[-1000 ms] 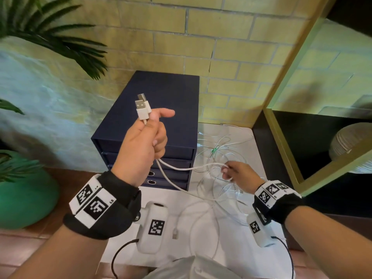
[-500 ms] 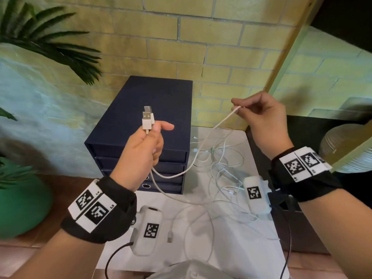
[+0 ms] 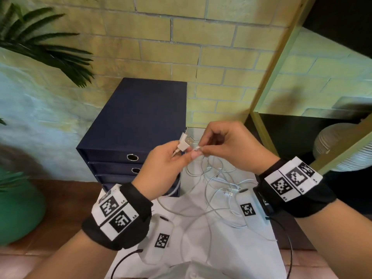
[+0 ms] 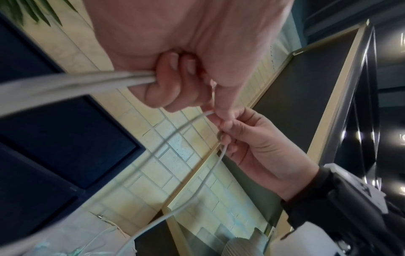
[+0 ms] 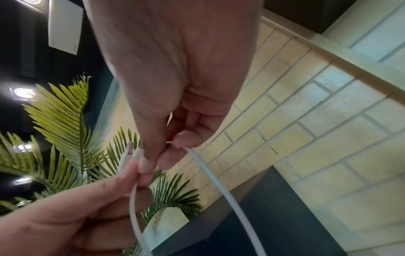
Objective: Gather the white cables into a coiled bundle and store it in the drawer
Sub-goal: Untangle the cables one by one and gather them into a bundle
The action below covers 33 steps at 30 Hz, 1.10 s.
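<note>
Loose cables are crowding the tabletop in front of the drawers

Thin white cables (image 3: 216,179) are sprawling in tangled loops over the white tabletop (image 3: 239,250), right beside the dark navy drawer unit (image 3: 138,121), whose fronts are standing shut. A yellow wooden shelf frame (image 3: 267,81) is hemming in the right side, while green palm fronds (image 3: 46,45) are overhanging the left.

The left wristband (image 3: 118,215) bore small marks reading "L4" and "L5" beside its square black-and-white codes; nothing else was legible.
</note>
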{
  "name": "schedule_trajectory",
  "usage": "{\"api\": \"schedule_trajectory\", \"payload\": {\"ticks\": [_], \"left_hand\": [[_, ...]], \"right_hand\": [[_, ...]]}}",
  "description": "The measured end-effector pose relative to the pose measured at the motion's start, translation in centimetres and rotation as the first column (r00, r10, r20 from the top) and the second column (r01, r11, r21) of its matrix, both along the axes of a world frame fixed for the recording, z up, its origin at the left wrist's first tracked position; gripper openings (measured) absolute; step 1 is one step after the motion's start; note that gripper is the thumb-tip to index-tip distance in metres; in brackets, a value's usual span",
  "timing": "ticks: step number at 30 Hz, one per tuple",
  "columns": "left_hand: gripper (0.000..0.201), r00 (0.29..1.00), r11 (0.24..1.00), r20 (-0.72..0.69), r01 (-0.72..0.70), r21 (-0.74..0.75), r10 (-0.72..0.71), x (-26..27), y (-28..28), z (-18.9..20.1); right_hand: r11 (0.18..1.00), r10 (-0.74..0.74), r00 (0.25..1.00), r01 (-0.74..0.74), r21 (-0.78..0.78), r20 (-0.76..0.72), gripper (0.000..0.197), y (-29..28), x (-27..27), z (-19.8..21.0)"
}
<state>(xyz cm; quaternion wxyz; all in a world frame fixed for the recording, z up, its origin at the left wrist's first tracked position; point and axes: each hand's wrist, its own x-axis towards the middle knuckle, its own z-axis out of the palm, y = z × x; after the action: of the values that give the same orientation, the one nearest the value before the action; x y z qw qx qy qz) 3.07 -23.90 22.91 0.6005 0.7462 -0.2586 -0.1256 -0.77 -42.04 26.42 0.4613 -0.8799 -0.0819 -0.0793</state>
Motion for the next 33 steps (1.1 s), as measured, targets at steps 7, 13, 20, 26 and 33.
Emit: {"api": "schedule_trajectory", "payload": {"ticks": [7, 13, 20, 26, 33], "left_hand": [[0.014, 0.987, 0.982, 0.064, -0.139, -0.131, 0.148, 1.5, 0.9, 0.7], [0.012, 0.972, 0.901, -0.073, -0.236, -0.364, 0.225, 2.4, 1.8, 1.6], [0.012, 0.971, 0.859, -0.066, -0.236, -0.455, 0.231, 2.5, 2.8, 2.4], [0.011, 0.967, 0.876, -0.078, -0.254, -0.410, 0.244, 2.0, 2.9, 1.6], [0.010, 0.965, 0.884, -0.077, -0.259, -0.389, 0.249, 2.0, 3.0, 1.3]], "right_hand": [[0.987, -0.125, 0.980, 0.139, 0.081, -0.157, 0.010, -2.5, 0.8, -5.5], [0.964, -0.266, 0.926, 0.263, -0.048, -0.267, 0.007, -4.1, 2.6, -12.8], [0.908, -0.417, 0.857, 0.409, -0.094, -0.303, 0.024, -5.8, 3.4, -15.5], [0.864, -0.359, 0.913, 0.404, 0.301, -0.195, 0.009, -5.5, 5.5, -9.5], [0.750, -0.398, 0.916, 0.288, 0.596, 0.058, 0.011, -5.0, 7.0, -2.7]]}}
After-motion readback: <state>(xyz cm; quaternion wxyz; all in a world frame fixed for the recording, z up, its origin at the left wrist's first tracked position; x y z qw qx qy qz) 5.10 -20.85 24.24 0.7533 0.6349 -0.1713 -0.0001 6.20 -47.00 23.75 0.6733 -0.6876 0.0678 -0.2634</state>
